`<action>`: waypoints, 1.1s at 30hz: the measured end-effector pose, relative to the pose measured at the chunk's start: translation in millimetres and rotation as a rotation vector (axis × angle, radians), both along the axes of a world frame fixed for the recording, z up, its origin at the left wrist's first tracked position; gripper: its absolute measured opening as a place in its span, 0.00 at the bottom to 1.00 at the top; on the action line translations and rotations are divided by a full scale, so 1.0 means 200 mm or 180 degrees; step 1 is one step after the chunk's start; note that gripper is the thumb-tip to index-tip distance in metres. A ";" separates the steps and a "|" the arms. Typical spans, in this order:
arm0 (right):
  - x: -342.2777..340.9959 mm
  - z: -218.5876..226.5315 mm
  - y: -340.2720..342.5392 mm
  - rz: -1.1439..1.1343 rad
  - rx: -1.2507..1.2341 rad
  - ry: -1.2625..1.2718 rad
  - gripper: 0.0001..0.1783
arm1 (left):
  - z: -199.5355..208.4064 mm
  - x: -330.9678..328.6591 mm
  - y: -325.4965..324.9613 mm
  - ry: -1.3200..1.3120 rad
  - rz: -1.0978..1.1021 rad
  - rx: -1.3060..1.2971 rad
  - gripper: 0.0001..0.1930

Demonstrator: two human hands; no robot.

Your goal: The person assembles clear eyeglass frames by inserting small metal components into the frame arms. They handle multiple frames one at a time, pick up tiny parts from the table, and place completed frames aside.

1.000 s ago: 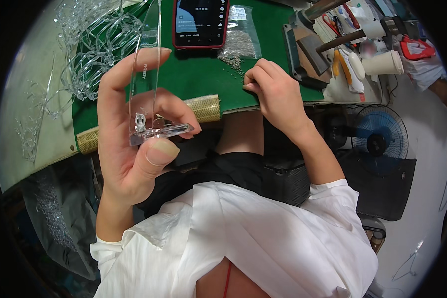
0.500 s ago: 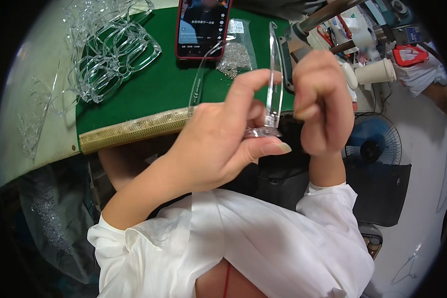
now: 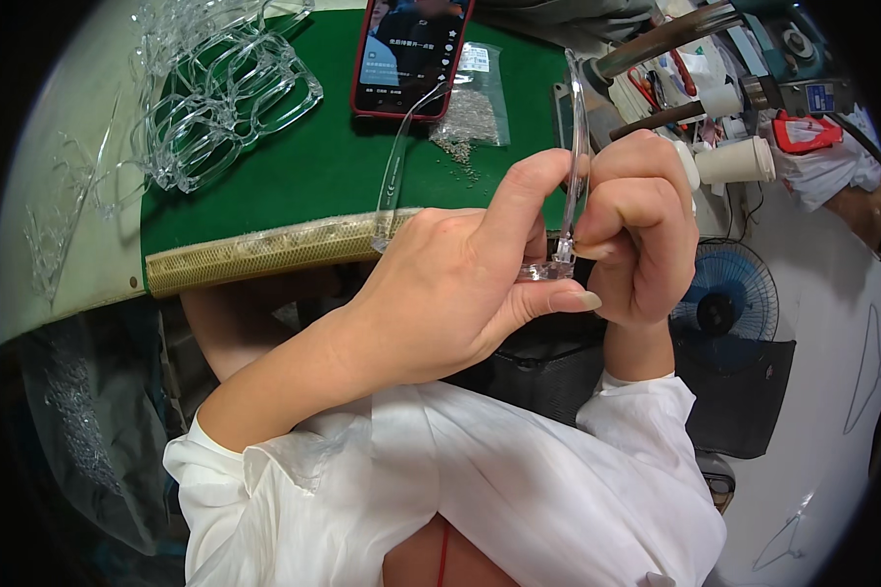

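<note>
My left hand (image 3: 440, 279) is closed on a clear plastic eyeglass frame (image 3: 576, 127), thumb and fingers around its front. One temple arm stands up past the fingertips; the other shows beyond the back of the hand. My right hand (image 3: 646, 230) is curled, its thumb and index fingertip pinched right at the hinge corner of the frame. Whatever lies in that pinch is too small to make out. Beyond the hands, a clear bag (image 3: 475, 112) of tiny metal parts lies on the green mat (image 3: 303, 186), with loose bits (image 3: 460, 161) spilled beside it.
A heap of clear eyeglass frames (image 3: 215, 98) lies at the far left. A red-cased phone (image 3: 406, 64) rests behind the hands. At right are a bench machine (image 3: 793, 44), a pale cup (image 3: 739, 161) and a blue fan (image 3: 724, 293). A gold mesh strip (image 3: 264, 259) edges the table.
My right hand has come in from apart to touch the hinge corner of the eyeglass frame. My left hand, still holding the frame, has shifted slightly right.
</note>
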State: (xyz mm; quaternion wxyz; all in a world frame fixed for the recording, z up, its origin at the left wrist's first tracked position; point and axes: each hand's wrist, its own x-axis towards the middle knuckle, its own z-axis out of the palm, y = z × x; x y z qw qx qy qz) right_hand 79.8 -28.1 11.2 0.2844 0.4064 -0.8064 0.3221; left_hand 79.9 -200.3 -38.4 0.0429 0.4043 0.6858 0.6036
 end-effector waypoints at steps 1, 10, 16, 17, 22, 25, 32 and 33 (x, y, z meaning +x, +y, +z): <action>0.00 0.00 0.00 0.0017 0.0005 0.0004 0.08 | 0.00 0.00 0.00 0.0022 0.0015 -0.0001 0.40; 0.00 -0.01 0.01 0.0050 -0.0024 0.0029 0.09 | 0.00 0.01 0.00 -0.0009 0.0012 0.0082 0.40; -0.01 -0.02 0.02 0.0101 -0.0001 0.0074 0.09 | 0.01 0.01 0.00 -0.0135 -0.0051 0.0075 0.39; -0.01 -0.02 0.02 0.0100 -0.0004 0.0075 0.09 | 0.01 0.01 0.00 -0.0130 -0.0043 0.0051 0.39; -0.01 -0.02 0.02 0.0098 0.0001 0.0014 0.09 | 0.01 0.01 0.00 -0.0084 -0.0011 -0.0060 0.39; -0.01 -0.02 0.03 0.0121 -0.0044 -0.0090 0.08 | 0.00 0.01 0.00 0.0006 0.0052 -0.0052 0.39; 0.00 -0.05 0.02 0.0067 -0.0283 -0.0262 0.09 | -0.01 0.01 0.01 0.0133 0.0156 -0.0062 0.39; 0.00 -0.05 0.02 0.0075 -0.0292 -0.0260 0.10 | -0.01 0.01 0.01 0.0146 0.0155 -0.0036 0.39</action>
